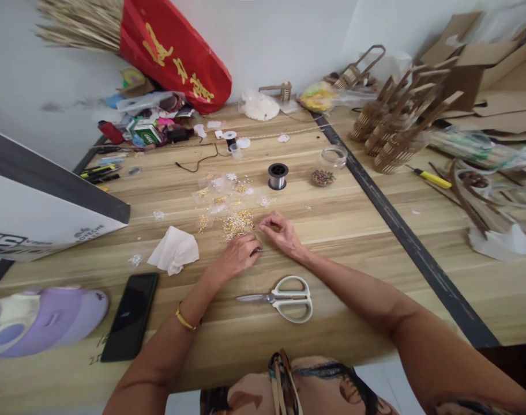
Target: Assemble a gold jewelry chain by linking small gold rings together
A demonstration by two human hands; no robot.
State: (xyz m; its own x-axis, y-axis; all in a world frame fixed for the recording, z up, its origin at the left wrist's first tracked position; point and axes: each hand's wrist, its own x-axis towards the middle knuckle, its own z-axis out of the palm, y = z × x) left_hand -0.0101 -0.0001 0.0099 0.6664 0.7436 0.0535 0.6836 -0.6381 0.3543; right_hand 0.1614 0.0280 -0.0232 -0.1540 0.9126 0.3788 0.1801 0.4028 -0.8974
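My left hand (240,255) rests near the middle of the wooden table, fingers curled in a pinch around something small that I cannot make out. Just to its right, my right hand (281,231) has thumb and forefinger pressed together; whatever is between them is too small to name. Beyond both hands lies a loose pile of small gold and silver beads (237,223). Scissors with white handles (289,298) lie closer to me, blades pointing left. A spool of fine wire (278,176) stands past the beads, and a glass jar (332,158) holds multicoloured beads to its right.
On the left are a crumpled tissue (175,250), a black phone (131,317), a purple-and-white object (55,320) and a white box (42,202). Small wooden baskets (388,138) and a yellow cutter (434,178) sit at right. A red bag (176,55) leans against the wall.
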